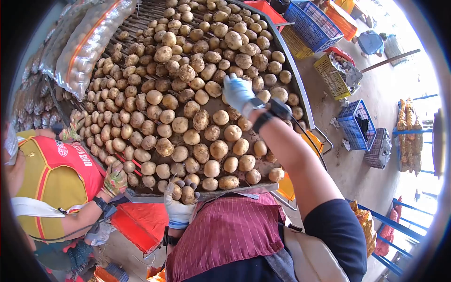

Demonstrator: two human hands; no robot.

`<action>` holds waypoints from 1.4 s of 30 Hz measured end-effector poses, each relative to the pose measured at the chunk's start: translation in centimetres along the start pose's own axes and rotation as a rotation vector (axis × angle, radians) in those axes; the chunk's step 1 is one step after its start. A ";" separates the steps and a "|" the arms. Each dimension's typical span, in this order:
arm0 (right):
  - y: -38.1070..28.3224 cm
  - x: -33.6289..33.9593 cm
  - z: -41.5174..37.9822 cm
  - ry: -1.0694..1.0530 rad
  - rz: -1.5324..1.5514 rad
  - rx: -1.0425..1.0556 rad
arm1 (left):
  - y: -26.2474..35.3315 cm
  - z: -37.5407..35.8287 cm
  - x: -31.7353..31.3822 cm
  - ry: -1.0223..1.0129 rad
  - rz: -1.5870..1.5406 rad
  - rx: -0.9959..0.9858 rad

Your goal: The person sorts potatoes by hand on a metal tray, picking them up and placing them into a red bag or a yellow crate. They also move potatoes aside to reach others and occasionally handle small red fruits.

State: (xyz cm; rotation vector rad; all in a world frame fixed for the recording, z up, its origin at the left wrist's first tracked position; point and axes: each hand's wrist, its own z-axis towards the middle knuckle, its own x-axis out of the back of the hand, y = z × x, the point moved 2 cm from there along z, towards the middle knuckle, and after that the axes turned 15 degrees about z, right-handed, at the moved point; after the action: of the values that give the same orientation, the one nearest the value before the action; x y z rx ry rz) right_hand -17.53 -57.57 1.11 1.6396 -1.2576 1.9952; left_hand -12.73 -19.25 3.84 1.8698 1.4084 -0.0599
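Potatoes, many with soil on their skins, cover a wide metal sorting table. At its near edge my left hand, in a white glove with grey fingertips, is closed around a few potatoes, palm up. My right hand, in a pale blue-white glove, reaches far over the table to the right of centre. It is down among the potatoes there, next to a potato. Its fingers are mostly hidden behind the back of the glove, so what they hold does not show.
A co-worker in a red vest stands at the left, gloved hands at the table. Clear bags of potatoes lie at upper left. Blue crates, yellow crates and a red bin stand around.
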 end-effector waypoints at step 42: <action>-6.6 2.9 -14.8 -0.154 0.422 0.361 | 3.7 -9.0 13.0 0.299 -0.271 -0.400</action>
State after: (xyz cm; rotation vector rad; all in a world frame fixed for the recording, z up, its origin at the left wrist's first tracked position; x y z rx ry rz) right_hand -23.83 -43.46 6.85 1.8363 -1.4648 2.5120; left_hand -8.20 -3.82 6.11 1.3913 1.7242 0.3566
